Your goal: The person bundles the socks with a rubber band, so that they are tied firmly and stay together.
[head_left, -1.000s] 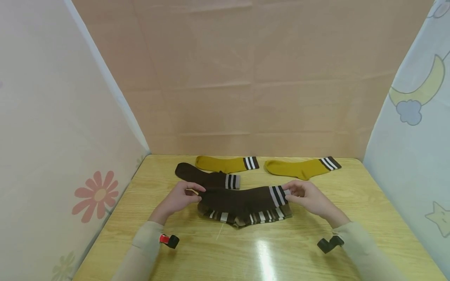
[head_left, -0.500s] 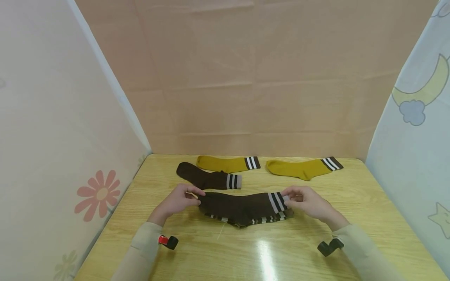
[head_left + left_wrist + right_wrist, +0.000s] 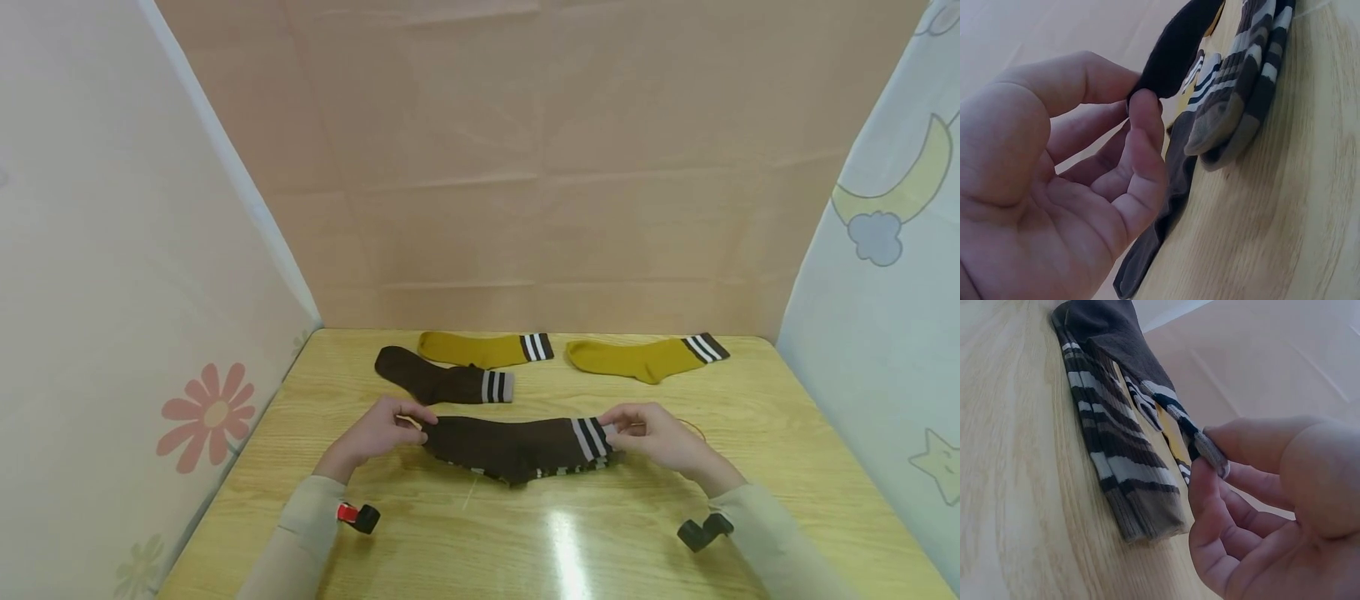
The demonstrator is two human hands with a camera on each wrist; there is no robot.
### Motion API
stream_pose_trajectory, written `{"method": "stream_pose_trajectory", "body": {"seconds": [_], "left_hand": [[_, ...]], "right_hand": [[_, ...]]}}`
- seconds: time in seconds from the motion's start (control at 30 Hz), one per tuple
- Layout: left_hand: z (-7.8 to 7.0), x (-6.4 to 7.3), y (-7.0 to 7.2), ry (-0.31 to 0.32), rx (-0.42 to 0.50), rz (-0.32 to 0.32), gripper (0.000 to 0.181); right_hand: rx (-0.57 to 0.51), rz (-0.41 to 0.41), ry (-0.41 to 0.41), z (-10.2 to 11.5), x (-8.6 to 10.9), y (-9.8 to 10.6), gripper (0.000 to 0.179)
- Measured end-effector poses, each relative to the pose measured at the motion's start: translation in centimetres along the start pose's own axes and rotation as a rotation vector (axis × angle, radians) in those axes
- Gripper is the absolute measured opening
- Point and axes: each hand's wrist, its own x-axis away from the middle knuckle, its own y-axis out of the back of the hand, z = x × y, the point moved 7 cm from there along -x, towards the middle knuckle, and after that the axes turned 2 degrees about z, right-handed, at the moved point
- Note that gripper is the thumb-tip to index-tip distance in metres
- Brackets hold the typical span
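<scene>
Between both hands a dark brown sock (image 3: 487, 446) with grey and black cuff stripes is stretched sideways in the head view. My left hand (image 3: 384, 432) pinches its toe end between thumb and fingers, as the left wrist view shows with the dark toe (image 3: 1175, 53). At the other end, my right hand (image 3: 658, 440) pinches the striped cuff (image 3: 1210, 453). Directly beneath hangs over a pair of brown, white and tan striped socks (image 3: 1119, 456) lying stacked on the table; in the head view the held sock hides most of them. The wrist views show a gap between held sock and pair.
Behind the held sock lies another dark brown sock (image 3: 450, 385) with a grey-striped cuff. Two mustard socks, a left one (image 3: 472, 350) and a right one (image 3: 630, 360), lie along the back of the wooden table (image 3: 480, 542). Cloth walls enclose the back and sides.
Both hands have lowered the dark brown sock slightly toward the near side. It covers more of the striped pair than before. The socks at the back have stayed put.
</scene>
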Motion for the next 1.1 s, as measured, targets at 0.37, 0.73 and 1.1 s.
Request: {"method": "stream_pose_trajectory", "body": {"seconds": [0.37,0.73,1.1], "left_hand": [[0.9,-0.3,-0.3,-0.006,-0.052,-0.023,0.025],[1.5,-0.5,-0.7,-0.015,-0.077,-0.038,0.023],[1.5,-0.7,-1.1,-0.007,-0.144,-0.041,0.023]], "right_hand": [[0.058,-0.036,-0.066,-1.3,-0.2,-0.6,0.031],[0.135,-0.054,-0.053,-1.6,-0.3,-0.8,0.028],[0.216,-0.091,0.001,-1.3,-0.3,-1.1,0.023]]}}
